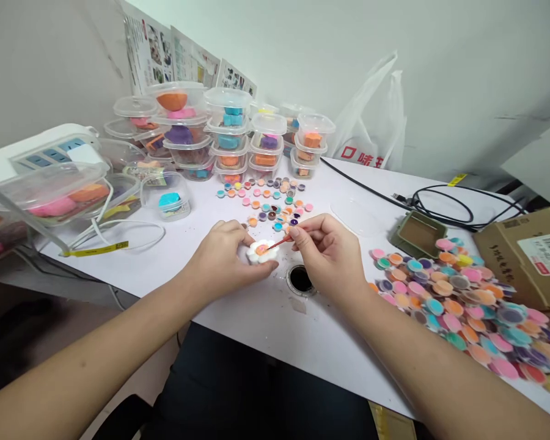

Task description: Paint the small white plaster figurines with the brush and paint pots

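Between the thumb and fingers of my left hand (227,253) is a small white flower-shaped piece (258,259) with orange and pink paint at its centre. My right hand (329,253) pinches a thin red paintbrush (282,241), its tip at the painted centre of the piece. Just beyond my hands lie strips of small paint pots (261,194) in many colours; a few near the brush look open, with dark paint showing. Under the right hand's edge sits a round dark hole (301,279) in the white table (252,311).
Stacked clear containers (229,143) with coloured pieces line the back. Many paint pots (458,299) pile up at right, beside a cardboard box (522,256) and an olive-green tray (417,234). Black cable (444,201), a white plastic bag (371,116) and a power strip (46,156) stand around.
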`<state>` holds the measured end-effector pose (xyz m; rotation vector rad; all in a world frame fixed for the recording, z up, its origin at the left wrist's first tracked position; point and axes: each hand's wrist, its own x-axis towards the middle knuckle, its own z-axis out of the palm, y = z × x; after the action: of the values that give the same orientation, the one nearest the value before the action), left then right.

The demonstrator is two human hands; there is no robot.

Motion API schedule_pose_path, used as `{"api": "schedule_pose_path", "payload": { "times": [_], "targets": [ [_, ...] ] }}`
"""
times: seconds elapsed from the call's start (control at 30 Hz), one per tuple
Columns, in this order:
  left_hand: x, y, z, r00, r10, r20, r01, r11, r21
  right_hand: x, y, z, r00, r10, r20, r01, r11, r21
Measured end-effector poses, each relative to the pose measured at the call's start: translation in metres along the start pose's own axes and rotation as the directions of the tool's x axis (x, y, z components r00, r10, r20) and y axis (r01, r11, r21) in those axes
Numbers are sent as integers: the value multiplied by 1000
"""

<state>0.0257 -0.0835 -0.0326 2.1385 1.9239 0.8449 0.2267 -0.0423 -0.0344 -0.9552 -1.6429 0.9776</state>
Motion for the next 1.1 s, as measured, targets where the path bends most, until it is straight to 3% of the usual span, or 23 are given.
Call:
{"api": "schedule_pose_path", "payload": {
  "times": [0.6, 0.8, 1.1],
  "targets": [
    [1, -2, 0, 1000, -15, -9, 14, 999, -37, 1, 2, -3, 990, -127, 55, 129, 991, -38],
    [0, -3, 1, 1000, 1, -17, -1, 999, -48, 1, 2, -4, 990, -142, 23, 143, 990, -7],
    [0, -3, 0, 1000, 9, -12, -9, 999, -41, 1, 4, -4, 985, -159, 73, 163, 984, -67]
  ]
}}
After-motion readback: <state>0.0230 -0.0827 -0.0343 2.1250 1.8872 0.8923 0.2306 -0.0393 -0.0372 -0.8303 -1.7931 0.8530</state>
